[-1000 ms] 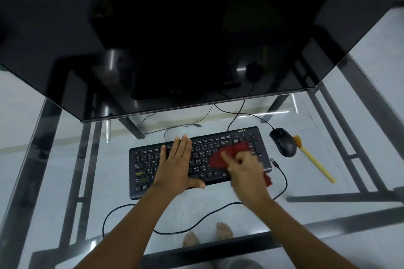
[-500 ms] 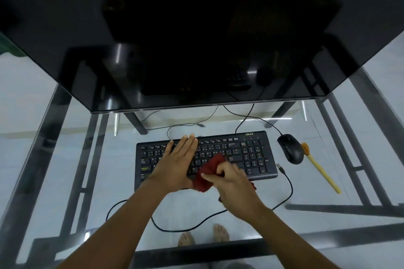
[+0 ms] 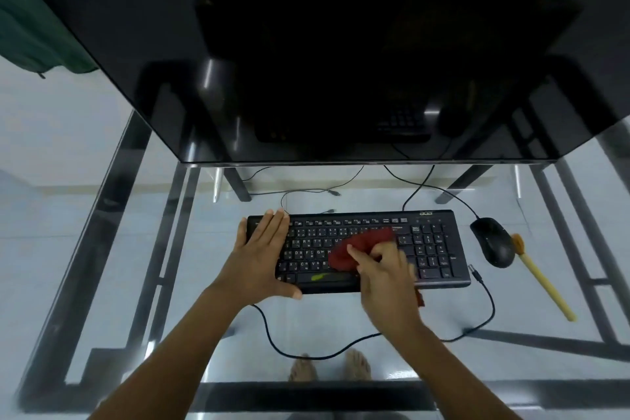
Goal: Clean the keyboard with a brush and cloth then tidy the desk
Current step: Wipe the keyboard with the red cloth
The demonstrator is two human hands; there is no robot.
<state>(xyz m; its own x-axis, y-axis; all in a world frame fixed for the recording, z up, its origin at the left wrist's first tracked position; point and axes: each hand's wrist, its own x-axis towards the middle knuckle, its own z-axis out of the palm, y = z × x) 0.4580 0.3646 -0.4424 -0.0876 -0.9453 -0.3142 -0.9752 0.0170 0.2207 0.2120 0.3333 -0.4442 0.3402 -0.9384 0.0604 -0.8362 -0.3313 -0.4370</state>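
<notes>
A black keyboard (image 3: 429, 249) lies on the glass desk (image 3: 102, 266) in front of me. My left hand (image 3: 262, 249) rests flat on the keyboard's left end, fingers together, thumb at the front edge. My right hand (image 3: 381, 269) presses a red cloth (image 3: 361, 245) onto the middle keys. A small piece of the cloth shows below my right wrist. A brush (image 3: 542, 280) with a yellow handle lies on the desk to the right of the mouse, bristles pointing away from me.
A black mouse (image 3: 494, 242) sits between keyboard and brush. A large dark monitor (image 3: 341, 44) hangs over the back of the desk. Cables (image 3: 491, 310) loop across the glass near the front. Bare feet (image 3: 330, 366) and the black desk frame show through the glass.
My right hand has moved the red cloth from the keyboard's front edge back up onto the middle keys. My left hand has slid to the keyboard's left end. The view has shifted left.
</notes>
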